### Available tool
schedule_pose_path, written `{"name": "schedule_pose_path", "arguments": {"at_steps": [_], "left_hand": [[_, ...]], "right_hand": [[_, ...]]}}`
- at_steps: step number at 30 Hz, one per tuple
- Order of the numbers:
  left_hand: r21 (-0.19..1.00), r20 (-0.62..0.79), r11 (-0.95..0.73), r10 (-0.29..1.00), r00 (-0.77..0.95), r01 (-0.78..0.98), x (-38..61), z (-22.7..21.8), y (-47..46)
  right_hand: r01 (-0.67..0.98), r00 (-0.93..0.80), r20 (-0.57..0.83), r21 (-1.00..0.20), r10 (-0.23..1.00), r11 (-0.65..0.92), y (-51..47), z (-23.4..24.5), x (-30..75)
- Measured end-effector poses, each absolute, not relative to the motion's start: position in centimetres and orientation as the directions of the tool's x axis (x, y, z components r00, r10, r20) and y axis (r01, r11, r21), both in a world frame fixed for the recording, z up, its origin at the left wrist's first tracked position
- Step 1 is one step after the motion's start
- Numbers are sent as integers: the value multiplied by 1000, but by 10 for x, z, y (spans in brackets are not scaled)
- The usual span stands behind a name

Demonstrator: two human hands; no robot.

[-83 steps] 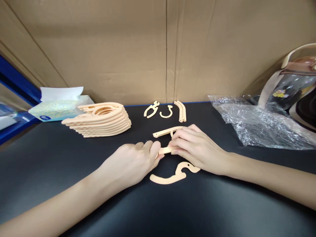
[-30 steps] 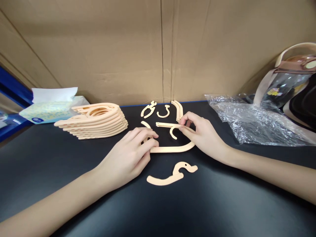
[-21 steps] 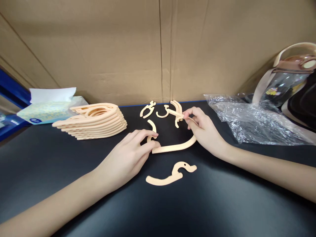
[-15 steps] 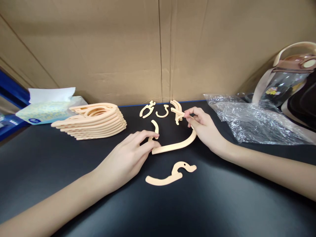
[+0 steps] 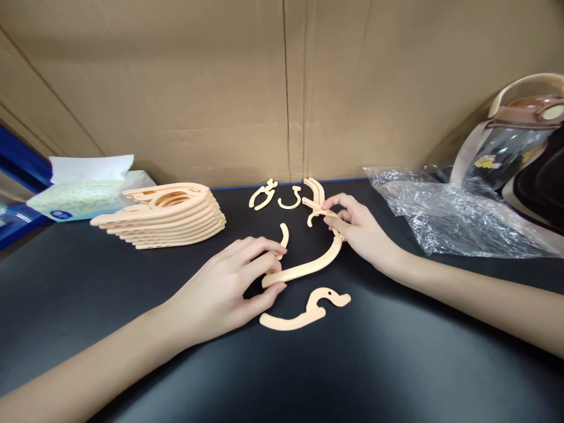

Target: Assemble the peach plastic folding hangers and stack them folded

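A cream folding-hanger part with a long curved arm (image 5: 311, 267) lies tilted between my hands over the black table. My left hand (image 5: 240, 276) has its thumb and fingers closed on the arm's left end. Against its index finger is a small curved hook piece (image 5: 284, 236), its lower part hidden by the fingers. My right hand (image 5: 356, 223) pinches a slim cream hanger piece (image 5: 314, 205) that meets the arm's right end; whether they are joined I cannot tell. In front lies a duck-headed hanger piece (image 5: 293, 322), touched by neither hand.
Stacked cream hangers (image 5: 163, 220) stand at left, beside a tissue pack (image 5: 83, 194). Small hanger parts (image 5: 264, 195), a hook (image 5: 291, 200) and curved strips (image 5: 315, 189) lie at the back before a cardboard wall (image 5: 198, 88). Clear plastic (image 5: 458, 217) and a bottle (image 5: 513, 147) are at right.
The long arm has shifted left and toward me, its right end lowered. My left thumb has come round its near side. My right hand has moved slightly left with its piece.
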State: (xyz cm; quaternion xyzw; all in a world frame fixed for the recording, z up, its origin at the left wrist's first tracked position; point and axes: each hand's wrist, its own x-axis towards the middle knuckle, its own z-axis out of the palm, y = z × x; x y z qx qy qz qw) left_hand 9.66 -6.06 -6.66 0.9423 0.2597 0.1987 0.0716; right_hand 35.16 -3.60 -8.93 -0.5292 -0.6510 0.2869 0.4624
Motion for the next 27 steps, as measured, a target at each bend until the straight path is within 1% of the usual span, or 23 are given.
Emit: {"name": "schedule_pose_path", "arguments": {"at_steps": [4,9,15,21,27], "left_hand": [[245,344,-877,477,809,413,96,-67,-60],[247,365,-886,460,810,392,97,-66,-61],[204,370,-924,380,848,325,98,-64,-62],[217,354,-928,365,861,304,97,-63,-61],[234,335,-923,372,866,305,95,-64,-61]], "right_hand": [[429,-33,301,-857,953,285,-36,-90,351],[444,-57,316,-842,947,308,-36,-90,350],[485,-84,341,-807,936,338,-34,-92,352],[505,-100,344,-791,934,345,-34,-92,353],[489,-114,336,-800,935,347,-35,-91,351]]}}
